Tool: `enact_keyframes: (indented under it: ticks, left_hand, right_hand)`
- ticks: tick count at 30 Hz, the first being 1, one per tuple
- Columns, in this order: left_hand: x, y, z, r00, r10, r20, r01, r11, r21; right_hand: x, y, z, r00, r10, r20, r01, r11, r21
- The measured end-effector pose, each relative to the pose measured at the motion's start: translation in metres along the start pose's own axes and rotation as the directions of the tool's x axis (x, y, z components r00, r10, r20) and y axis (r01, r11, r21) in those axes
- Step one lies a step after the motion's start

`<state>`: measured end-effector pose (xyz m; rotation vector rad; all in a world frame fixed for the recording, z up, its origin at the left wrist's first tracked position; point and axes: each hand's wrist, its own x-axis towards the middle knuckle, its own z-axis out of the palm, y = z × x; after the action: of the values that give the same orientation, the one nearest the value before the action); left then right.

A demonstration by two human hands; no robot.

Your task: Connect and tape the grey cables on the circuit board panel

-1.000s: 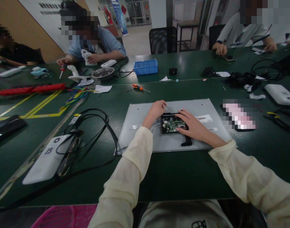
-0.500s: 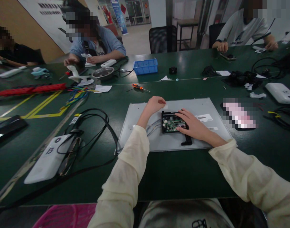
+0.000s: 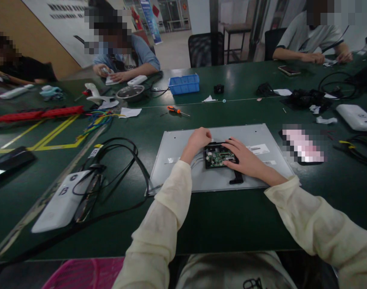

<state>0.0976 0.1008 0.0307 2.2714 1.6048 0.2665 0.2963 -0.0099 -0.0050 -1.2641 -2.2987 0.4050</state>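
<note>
A grey flat panel (image 3: 168,176), like the back of a screen, lies on the table before me. On it sits a black plastic bracket (image 3: 238,176) framing a green circuit board (image 3: 216,157), with grey cables (image 3: 197,161) leading off its left side. My left hand (image 3: 199,138) is at the bracket's upper left, fingertips pinched on a small pale piece that looks like tape. My right hand (image 3: 245,158) lies over the right part of the bracket and board, fingers stretched out and thumb apart, covering that side.
Beyond the panel lie an orange-black screwdriver (image 3: 177,110), a blue basket (image 3: 184,84) and a metal bowl (image 3: 130,93). To the left are a white power bank (image 3: 61,200) and black cables (image 3: 132,148); to the right, a pink phone (image 3: 302,144). Several people sit around the table.
My left hand has moved down and slightly right, closer to the bracket's top edge. My right hand has stayed in place. The co-worker at far right has moved a hand away from a phone.
</note>
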Motion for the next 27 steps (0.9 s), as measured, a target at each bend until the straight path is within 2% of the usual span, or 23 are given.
enact_keyframes:
  ticks: [10,14,17,20,24,27]
  left_hand:
    - [-0.002,0.002,-0.001,0.999,-0.016,-0.046,0.019,0.998,0.062]
    - [-0.01,0.007,-0.02,0.995,-0.006,-0.098,0.015,0.995,0.094]
    - [-0.021,0.007,-0.039,0.997,-0.005,-0.076,0.014,0.993,0.119]
    - [-0.037,-0.001,-0.052,0.997,-0.048,-0.065,0.057,0.988,0.144]
    - [-0.066,-0.025,-0.058,0.985,-0.112,-0.13,0.137,0.97,0.203]
    - [-0.093,-0.042,-0.055,0.948,-0.235,-0.216,0.293,0.909,0.296]
  right_hand:
    - [0.0,0.001,0.0,1.0,0.004,0.005,-0.004,1.0,-0.001]
    - [-0.001,0.001,0.0,1.0,0.003,0.0,-0.003,1.0,-0.001]
    - [-0.001,0.001,0.0,1.0,-0.002,-0.005,0.002,1.0,0.007]
    - [-0.001,0.0,-0.002,1.0,-0.01,-0.01,0.01,1.0,0.016]
    - [-0.002,0.0,-0.002,1.0,0.005,-0.001,-0.005,1.0,0.009]
    - [-0.001,0.002,-0.001,1.0,0.007,0.004,-0.007,1.0,0.0]
